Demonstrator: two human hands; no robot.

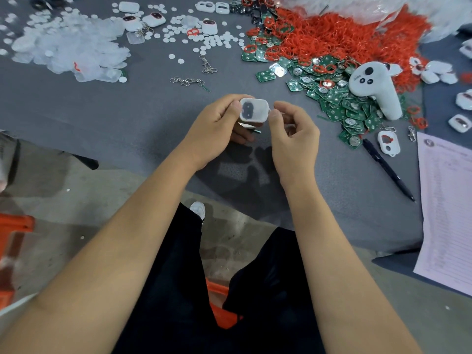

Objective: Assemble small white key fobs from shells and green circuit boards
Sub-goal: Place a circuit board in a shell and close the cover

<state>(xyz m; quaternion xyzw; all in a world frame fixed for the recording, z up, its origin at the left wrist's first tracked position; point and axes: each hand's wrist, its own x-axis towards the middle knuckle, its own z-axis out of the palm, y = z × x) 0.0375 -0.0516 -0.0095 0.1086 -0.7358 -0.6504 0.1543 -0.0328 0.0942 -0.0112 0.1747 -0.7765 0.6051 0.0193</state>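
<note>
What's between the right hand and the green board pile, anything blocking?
Nothing visible. The right hand pinches the white shell together with the left hand; bare grey table lies between it and the green boards.

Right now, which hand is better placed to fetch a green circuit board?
Probably the right hand: the green circuit boards lie on its side, while the left hand grips the white shell.

- A white fob shell (254, 109) is pinched between the left hand (217, 134) and the right hand (293, 139), above the grey table (127, 118).
- Right of the grip lies a heap of green boards (339, 103), with red rubber rings (332, 34) beyond it.
- A white controller (375, 88) rests on the boards.
- Beyond the grip, to the left, lie metal key clips (187, 81) and clear covers (71, 47).
- A black pen (388, 169) lies to the lower right.
</note>
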